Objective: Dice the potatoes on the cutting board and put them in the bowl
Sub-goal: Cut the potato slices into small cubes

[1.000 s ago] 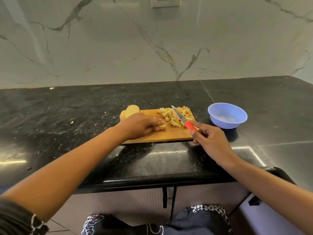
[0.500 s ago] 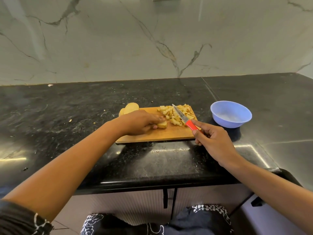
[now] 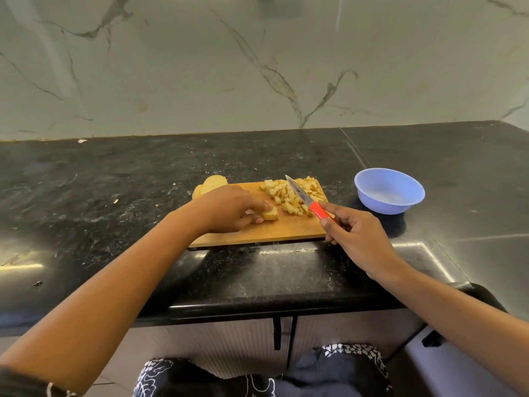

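- Some slices [image 3: 213, 183] lean at the board's [image 3: 274, 233] far-left corner.
- Mid-board, the left hand [image 3: 229, 209] pinches a slab [image 3: 270, 215] lying long-axis left-right.
- Far-right, dice [image 3: 286, 193] are heaped; the knife [image 3: 303, 196] points far-left above them, its handle gripped by the right hand [image 3: 352, 233].
- Apart to the right, the bowl [image 3: 389, 190] sits on open counter [image 3: 114, 196].

The back is closed by a wall [image 3: 257, 67] of pale marble crossed by grey veins. Below it a black speckled stone surface [image 3: 114, 181] is laid, divided by a thin seam [image 3: 353, 149] on the right. Bright streaks of light [image 3: 20, 266] are reflected near its front edge. Under the rounded edge, pale ribbed cabinet doors [image 3: 229, 342] are fitted with two dark handles [image 3: 277, 333].
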### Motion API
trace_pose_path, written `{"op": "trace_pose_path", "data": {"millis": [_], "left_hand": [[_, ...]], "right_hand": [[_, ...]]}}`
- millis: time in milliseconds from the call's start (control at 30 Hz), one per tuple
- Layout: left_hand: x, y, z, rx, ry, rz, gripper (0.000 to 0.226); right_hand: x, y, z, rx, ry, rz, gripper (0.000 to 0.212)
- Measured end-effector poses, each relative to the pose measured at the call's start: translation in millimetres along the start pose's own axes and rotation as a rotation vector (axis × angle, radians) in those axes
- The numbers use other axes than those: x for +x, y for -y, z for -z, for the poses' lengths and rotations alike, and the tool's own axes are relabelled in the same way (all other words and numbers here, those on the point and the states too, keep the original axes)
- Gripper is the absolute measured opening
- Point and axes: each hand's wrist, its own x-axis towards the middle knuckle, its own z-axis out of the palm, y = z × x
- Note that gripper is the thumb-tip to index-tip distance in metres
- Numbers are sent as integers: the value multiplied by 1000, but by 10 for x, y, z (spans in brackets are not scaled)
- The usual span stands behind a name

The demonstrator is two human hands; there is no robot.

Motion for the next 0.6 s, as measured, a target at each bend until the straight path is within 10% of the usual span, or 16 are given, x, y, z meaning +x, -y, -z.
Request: {"op": "trace_pose_path", "data": {"millis": [600], "left_hand": [[83,0,315,-198,91,-46,43]], "right_hand": [[12,-9,-1,-64,30,-17,42]]}}
